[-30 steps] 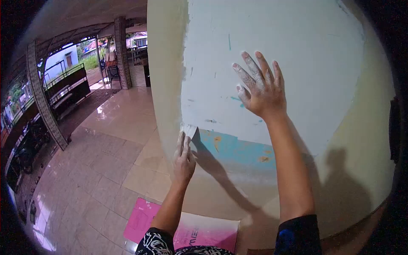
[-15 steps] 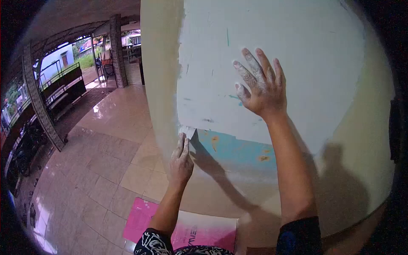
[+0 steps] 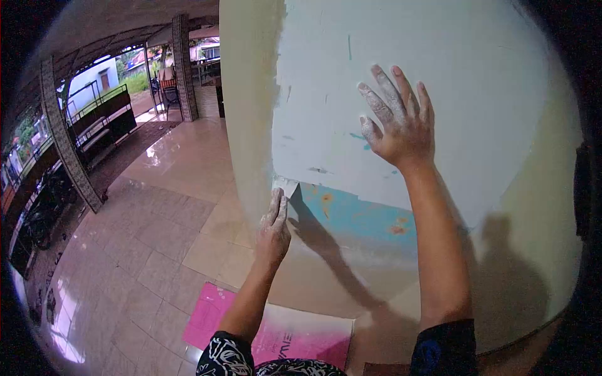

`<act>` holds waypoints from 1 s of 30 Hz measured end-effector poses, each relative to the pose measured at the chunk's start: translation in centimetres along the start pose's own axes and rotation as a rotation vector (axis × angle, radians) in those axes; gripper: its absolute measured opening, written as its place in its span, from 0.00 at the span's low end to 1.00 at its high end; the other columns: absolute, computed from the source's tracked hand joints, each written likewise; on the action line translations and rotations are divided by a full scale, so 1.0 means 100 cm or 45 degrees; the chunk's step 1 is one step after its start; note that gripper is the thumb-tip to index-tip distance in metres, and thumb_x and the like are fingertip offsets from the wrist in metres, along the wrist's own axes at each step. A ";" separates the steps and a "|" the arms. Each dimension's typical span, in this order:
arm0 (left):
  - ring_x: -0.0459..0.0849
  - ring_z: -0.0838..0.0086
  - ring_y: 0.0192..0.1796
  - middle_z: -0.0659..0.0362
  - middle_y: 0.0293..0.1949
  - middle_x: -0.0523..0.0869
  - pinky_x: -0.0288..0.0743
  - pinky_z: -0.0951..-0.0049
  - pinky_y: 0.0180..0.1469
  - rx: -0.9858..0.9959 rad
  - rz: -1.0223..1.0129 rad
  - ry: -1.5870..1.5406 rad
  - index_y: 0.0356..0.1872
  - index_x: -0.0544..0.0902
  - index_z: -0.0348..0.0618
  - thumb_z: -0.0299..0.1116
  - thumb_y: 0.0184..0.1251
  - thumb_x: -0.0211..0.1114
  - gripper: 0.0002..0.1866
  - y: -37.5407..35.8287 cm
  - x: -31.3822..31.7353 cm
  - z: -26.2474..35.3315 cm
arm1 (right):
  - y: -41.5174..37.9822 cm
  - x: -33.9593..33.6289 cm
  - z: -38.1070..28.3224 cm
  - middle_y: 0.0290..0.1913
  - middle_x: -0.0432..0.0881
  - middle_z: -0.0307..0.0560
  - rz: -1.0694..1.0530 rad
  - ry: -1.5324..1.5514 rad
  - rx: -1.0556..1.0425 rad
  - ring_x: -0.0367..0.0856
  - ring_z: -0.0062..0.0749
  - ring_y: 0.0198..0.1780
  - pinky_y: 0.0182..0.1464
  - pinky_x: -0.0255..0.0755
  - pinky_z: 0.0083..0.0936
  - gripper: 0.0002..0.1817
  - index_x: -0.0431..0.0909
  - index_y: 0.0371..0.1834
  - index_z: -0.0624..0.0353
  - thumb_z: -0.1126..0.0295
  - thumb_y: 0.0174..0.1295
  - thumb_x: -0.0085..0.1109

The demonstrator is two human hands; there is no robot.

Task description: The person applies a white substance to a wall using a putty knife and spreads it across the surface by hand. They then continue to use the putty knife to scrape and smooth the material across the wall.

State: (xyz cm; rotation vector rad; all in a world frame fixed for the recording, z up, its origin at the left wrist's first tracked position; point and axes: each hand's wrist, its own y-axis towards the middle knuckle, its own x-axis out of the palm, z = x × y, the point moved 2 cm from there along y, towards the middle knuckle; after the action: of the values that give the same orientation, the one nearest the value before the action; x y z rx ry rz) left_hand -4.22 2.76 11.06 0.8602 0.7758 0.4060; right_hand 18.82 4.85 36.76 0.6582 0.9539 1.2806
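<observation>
A flat scraper blade (image 3: 288, 186) is held by my left hand (image 3: 273, 229), whose fingers are pressed along it. The blade lies against the wall at the lower left corner of a white coated area (image 3: 326, 125). Just right of it is a blue-green strip (image 3: 357, 212) with rusty brown spots. My right hand (image 3: 400, 122) rests flat on the white area with its fingers spread, holding nothing. White powder or paste coats the fingers of both hands. Small dark and green marks show in the white surface.
Below the wall, a pink and white sheet (image 3: 301, 335) lies on the tiled floor (image 3: 169, 250). A patterned pillar (image 3: 66, 141) and railings stand at the left, with another pillar (image 3: 183, 69) farther back. Shadows of my arm and head fall on the wall.
The view has shifted slightly, so the wall and both hands appear farther right. My left hand still holds the scraper at the corner; my right hand stays spread on the wall.
</observation>
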 end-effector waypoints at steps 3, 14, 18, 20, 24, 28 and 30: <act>0.80 0.50 0.66 0.46 0.75 0.69 0.78 0.58 0.62 -0.031 -0.036 0.019 0.69 0.73 0.35 0.12 0.63 0.52 0.30 0.000 0.000 0.001 | 0.001 -0.003 0.002 0.80 0.63 0.25 -0.002 0.014 -0.010 0.57 0.30 0.81 0.79 0.51 0.53 0.27 0.73 0.70 0.28 0.51 0.64 0.58; 0.77 0.51 0.69 0.46 0.76 0.68 0.77 0.57 0.64 -0.036 -0.052 0.026 0.69 0.73 0.36 0.12 0.63 0.51 0.30 0.005 -0.006 0.006 | -0.013 0.000 -0.007 0.82 0.57 0.28 -0.078 -0.040 -0.005 0.49 0.34 0.84 0.81 0.43 0.53 0.35 0.66 0.77 0.27 0.44 0.64 0.58; 0.78 0.50 0.68 0.46 0.76 0.67 0.78 0.58 0.63 0.041 -0.014 -0.009 0.70 0.72 0.36 0.12 0.64 0.50 0.31 0.001 -0.006 0.001 | -0.014 0.002 -0.008 0.83 0.55 0.27 -0.098 -0.051 0.019 0.47 0.33 0.84 0.82 0.40 0.53 0.37 0.63 0.78 0.26 0.42 0.64 0.58; 0.79 0.50 0.68 0.46 0.76 0.68 0.79 0.58 0.62 0.068 0.002 0.010 0.70 0.72 0.37 0.12 0.64 0.50 0.31 -0.005 0.002 -0.009 | -0.011 0.002 -0.008 0.83 0.55 0.27 -0.095 -0.027 0.028 0.46 0.32 0.84 0.82 0.40 0.52 0.37 0.63 0.78 0.26 0.42 0.63 0.58; 0.85 0.52 0.55 0.51 0.77 0.68 0.80 0.58 0.55 0.060 -0.047 0.095 0.73 0.71 0.41 0.16 0.63 0.53 0.33 -0.004 -0.004 -0.004 | -0.012 0.000 -0.009 0.83 0.56 0.27 -0.075 -0.008 0.038 0.48 0.31 0.84 0.82 0.40 0.52 0.36 0.65 0.77 0.26 0.41 0.63 0.58; 0.87 0.55 0.50 0.55 0.77 0.68 0.81 0.60 0.50 0.144 0.075 0.095 0.73 0.72 0.44 0.16 0.62 0.54 0.34 0.000 -0.005 -0.005 | -0.012 -0.002 -0.009 0.83 0.56 0.26 -0.066 -0.029 0.030 0.49 0.31 0.83 0.82 0.43 0.51 0.36 0.65 0.76 0.25 0.41 0.63 0.59; 0.86 0.55 0.54 0.55 0.77 0.67 0.81 0.61 0.52 0.100 -0.002 0.105 0.73 0.72 0.44 0.17 0.63 0.53 0.33 -0.004 -0.003 -0.010 | -0.012 0.002 -0.008 0.82 0.57 0.25 -0.060 -0.020 0.042 0.49 0.30 0.83 0.82 0.44 0.51 0.35 0.66 0.75 0.25 0.42 0.62 0.60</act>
State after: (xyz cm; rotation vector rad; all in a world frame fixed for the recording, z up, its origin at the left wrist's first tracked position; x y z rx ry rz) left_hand -5.12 2.80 10.44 0.9204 0.8733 0.4138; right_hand 18.70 4.73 35.26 0.6661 0.9742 1.2188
